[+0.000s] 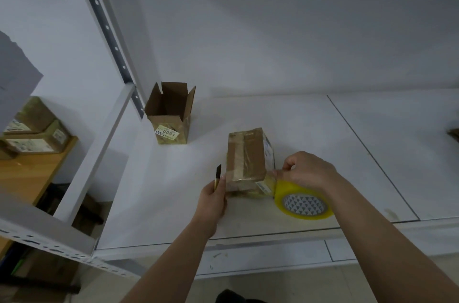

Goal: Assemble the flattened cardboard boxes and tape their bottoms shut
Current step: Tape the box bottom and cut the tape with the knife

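Near the desk's (285,114) front edge, the upturned box (246,153) is steadied while the left hand (213,197) grasps a knife (217,174) and the right hand (306,170) pinches tape from the roll (301,199), seemingly for cutting.

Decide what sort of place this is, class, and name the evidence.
Probably a packing or stockroom area: a white metal shelving unit serves as the work surface, taped cartons are stacked on a wooden table to the left, and the right hand works a yellow tape roll against a small box.
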Available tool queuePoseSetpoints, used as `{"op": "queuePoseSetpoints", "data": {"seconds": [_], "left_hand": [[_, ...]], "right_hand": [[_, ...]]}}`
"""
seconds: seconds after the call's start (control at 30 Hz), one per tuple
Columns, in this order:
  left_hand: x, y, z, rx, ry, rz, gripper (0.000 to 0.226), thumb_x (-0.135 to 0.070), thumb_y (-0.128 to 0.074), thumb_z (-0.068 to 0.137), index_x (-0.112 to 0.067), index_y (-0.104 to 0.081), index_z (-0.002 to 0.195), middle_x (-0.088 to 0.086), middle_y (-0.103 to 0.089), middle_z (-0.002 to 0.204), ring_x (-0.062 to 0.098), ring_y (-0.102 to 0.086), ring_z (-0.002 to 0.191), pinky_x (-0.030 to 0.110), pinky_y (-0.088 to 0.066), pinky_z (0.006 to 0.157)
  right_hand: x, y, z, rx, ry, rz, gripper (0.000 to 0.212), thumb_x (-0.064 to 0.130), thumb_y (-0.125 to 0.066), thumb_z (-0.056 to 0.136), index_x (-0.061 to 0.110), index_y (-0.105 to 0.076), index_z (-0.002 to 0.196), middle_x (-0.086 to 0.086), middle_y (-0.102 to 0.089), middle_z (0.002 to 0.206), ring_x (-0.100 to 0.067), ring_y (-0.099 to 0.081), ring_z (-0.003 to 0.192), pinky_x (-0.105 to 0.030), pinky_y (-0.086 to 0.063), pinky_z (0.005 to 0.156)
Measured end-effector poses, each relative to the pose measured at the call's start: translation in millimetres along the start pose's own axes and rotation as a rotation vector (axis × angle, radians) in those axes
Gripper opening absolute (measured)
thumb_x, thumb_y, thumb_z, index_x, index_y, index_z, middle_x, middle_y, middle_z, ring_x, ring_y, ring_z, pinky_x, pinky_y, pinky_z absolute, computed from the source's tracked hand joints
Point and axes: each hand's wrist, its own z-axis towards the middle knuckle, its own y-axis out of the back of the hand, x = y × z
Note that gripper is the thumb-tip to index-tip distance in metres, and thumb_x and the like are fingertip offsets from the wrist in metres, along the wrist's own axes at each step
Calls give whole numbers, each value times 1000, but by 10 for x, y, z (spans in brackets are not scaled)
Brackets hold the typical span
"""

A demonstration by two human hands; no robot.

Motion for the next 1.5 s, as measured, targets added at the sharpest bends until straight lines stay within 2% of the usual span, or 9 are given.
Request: {"op": "queuePoseSetpoints", "data": {"seconds": [0.37,0.63,0.73,0.83,0.93,1.13,1.33,1.4,1.5], "left_hand": [[1,-242,29,76,69,117,42,-51,-31,101,-14,-49,102,5,-49,77,13,-35,52,19,-29,39],[95,-307,139,69,107,291,20,-29,-43,101,-11,-48,96,3,-52,74,15,-41,54,22,-31,43],[4,-136,166,-43,40,369,29,-29,-66,90,-10,-50,105,3,-55,86,15,-51,71,26,-40,55],[-261,7,149,-182,-168,255,35,-38,-58,94,-8,-50,111,2,-53,86,13,-49,70,26,-42,61],[-651,-106,69,10,-327,155,32,-34,-38,104,-8,-57,107,2,-50,74,9,-45,59,20,-39,51],[-932,-567,18,480,-425,353,44,-29,-36,105,-8,-64,79,6,-52,58,10,-44,45,19,-38,48],[-780,-698,160,402,-385,400,45,-29,-40,104,-11,-62,70,1,-58,51,11,-46,40,20,-40,47],[-763,-742,168,387,-400,441,45,-30,-41,104,-12,-61,68,-1,-58,51,11,-47,41,21,-39,48],[-744,-763,199,359,-413,457,45,-30,-41,104,-13,-60,67,-3,-58,49,11,-47,40,22,-39,48]], "right_hand": [[-251,7,-72,-6,-38,79,46,73,-58,78,28,-65,82,9,-66,85,-9,-61,80,-31,-46,75],[-275,-3,-68,-6,-46,87,46,72,-60,78,27,-66,81,8,-67,84,-11,-62,82,-32,-48,79],[-272,0,-73,-12,-49,87,49,73,-59,77,26,-67,84,9,-67,82,-9,-62,78,-30,-47,74],[-275,-5,-72,-25,-57,77,49,74,-58,77,26,-68,84,10,-66,80,-8,-61,76,-27,-44,69],[-277,-6,-64,-25,-55,69,48,73,-58,78,26,-67,81,10,-65,82,-7,-60,77,-27,-42,69],[-281,-11,-61,1,-42,54,51,73,-57,78,24,-68,82,7,-66,89,-11,-61,82,-30,-45,71],[-387,116,-132,129,43,384,42,48,-63,89,8,-72,99,-11,-68,100,-15,-61,92,-28,-46,77],[-455,200,-191,206,53,478,25,34,-65,91,15,-72,107,-1,-66,108,-13,-59,100,-20,-44,74],[-591,188,-187,206,67,423,19,33,-67,90,27,-71,108,8,-62,114,-11,-57,105,-24,-44,80]]}}
